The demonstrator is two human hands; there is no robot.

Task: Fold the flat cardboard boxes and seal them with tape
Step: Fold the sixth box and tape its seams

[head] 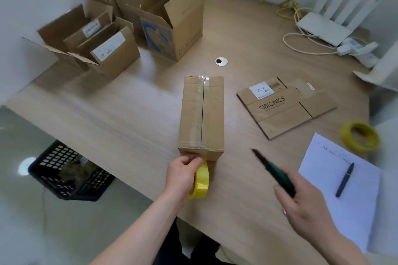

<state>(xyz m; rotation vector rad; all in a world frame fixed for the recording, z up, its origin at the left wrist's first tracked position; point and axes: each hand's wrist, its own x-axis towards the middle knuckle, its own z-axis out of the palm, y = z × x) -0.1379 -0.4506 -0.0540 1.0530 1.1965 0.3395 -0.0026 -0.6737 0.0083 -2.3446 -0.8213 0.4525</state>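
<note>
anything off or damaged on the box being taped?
Mostly fine. The box is closed and tape runs along its centre seam, but the tape looks wrinkled at the far end. The left hand holds the yellow tape roll at the near end; the right hand holds a blurred dark cutter nearby.

Wooden table (133,114) with boxes (202,114), flat cardboard (284,107), paper (344,189), tape roll (359,135)

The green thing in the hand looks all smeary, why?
In the head view, the green-handled tool held by the right hand is motion-blurred, so it is likely moving fast; the left hand gripping the yellow tape roll looks sharper, and the wide lens bends the table edges.
</note>
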